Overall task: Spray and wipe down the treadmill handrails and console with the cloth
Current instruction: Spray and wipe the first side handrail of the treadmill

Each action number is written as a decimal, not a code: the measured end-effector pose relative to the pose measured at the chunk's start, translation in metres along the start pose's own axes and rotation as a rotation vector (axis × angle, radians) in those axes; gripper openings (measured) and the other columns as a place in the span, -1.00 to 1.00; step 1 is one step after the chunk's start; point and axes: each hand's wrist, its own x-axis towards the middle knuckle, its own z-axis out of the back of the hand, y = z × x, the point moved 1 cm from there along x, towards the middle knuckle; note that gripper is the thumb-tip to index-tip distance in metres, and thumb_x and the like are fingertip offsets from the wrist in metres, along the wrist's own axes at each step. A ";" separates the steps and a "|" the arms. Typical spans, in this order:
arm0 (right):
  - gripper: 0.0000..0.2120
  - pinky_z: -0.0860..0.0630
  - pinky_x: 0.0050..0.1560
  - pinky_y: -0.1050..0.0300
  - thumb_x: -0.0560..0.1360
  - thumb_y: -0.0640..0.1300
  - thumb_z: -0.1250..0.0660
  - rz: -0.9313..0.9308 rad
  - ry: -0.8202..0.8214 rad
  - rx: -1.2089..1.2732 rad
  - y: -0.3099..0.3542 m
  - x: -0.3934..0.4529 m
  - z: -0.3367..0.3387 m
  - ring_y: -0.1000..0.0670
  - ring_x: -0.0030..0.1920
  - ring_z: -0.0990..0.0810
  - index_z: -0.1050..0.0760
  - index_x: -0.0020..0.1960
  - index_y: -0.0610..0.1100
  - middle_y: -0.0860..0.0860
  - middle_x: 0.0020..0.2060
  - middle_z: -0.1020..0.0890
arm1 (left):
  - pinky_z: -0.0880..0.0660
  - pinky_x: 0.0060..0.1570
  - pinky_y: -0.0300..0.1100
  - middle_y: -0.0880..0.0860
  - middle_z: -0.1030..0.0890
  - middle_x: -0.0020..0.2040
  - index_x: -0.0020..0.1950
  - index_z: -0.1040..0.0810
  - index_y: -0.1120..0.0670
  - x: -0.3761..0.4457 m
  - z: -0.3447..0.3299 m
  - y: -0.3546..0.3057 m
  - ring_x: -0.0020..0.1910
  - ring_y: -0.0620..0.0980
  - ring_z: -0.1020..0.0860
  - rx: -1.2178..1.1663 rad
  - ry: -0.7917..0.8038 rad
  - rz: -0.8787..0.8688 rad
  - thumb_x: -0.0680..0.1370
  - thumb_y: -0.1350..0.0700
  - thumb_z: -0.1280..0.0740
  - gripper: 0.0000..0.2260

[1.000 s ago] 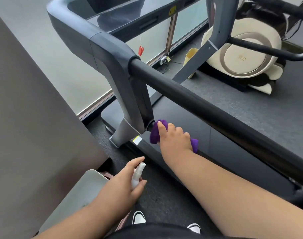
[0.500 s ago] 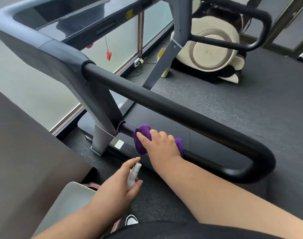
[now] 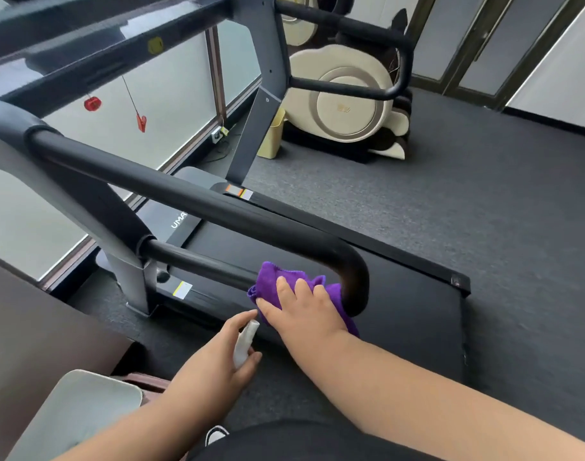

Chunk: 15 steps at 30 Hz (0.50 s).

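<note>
A black looped handrail (image 3: 191, 194) runs from the treadmill's grey upright (image 3: 118, 234) toward me and bends back into a lower bar (image 3: 201, 264). My right hand (image 3: 304, 311) holds a purple cloth (image 3: 271, 281) wrapped over the lower bar, close to the rail's bend (image 3: 354, 277). My left hand (image 3: 214, 364) grips a small white spray bottle (image 3: 246, 341) just below and left of the cloth, nozzle toward the rail. The console's dark edge (image 3: 68, 58) crosses the top left. The far handrail (image 3: 367, 61) shows at the top.
The black treadmill belt (image 3: 401, 311) lies under the rail on dark grey carpet (image 3: 484, 211). A cream exercise machine (image 3: 344, 104) and a yellow bin (image 3: 274, 134) stand behind. A red safety clip (image 3: 141, 123) hangs from the console. A brown surface (image 3: 35, 327) and pale seat (image 3: 78, 410) sit at left.
My right hand has slid the cloth along the lower bar, away from the upright and up to the bend. The view has swung right. My left hand keeps the bottle close by.
</note>
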 end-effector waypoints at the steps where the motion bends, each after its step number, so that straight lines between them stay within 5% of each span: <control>1: -0.28 -0.21 0.36 -0.31 0.59 -0.10 -0.28 0.022 0.009 -0.037 -0.004 -0.007 -0.002 -0.35 0.44 -0.15 0.04 0.61 0.06 -0.24 0.56 0.02 | -0.34 -0.19 -0.50 -0.54 -0.42 -0.05 0.26 -0.10 -0.55 -0.002 -0.007 -0.006 -0.13 -0.57 -0.44 -0.004 0.001 0.006 0.48 -0.12 -0.35 -0.44; 9: -0.54 -0.08 0.47 -0.27 0.67 -0.18 -0.05 0.143 0.008 -0.226 -0.019 -0.041 -0.005 -0.32 0.49 -0.15 -0.19 0.56 -0.19 -0.25 0.56 -0.06 | -0.36 -0.19 -0.44 -0.46 -0.50 -0.09 0.35 -0.11 -0.44 -0.031 -0.046 -0.033 -0.12 -0.46 -0.49 -0.011 -0.066 0.079 0.47 -0.17 -0.31 -0.45; 15: -0.55 -0.18 0.43 -0.19 0.51 -0.16 -0.29 0.283 -0.177 -0.004 -0.026 -0.081 -0.005 -0.21 0.24 -0.38 -0.38 0.39 -0.05 -0.12 0.27 -0.41 | -0.39 -0.25 -0.42 -0.45 -0.51 -0.10 0.33 -0.11 -0.46 -0.046 -0.046 -0.040 -0.13 -0.46 -0.51 -0.027 -0.164 0.147 0.49 -0.14 -0.33 -0.46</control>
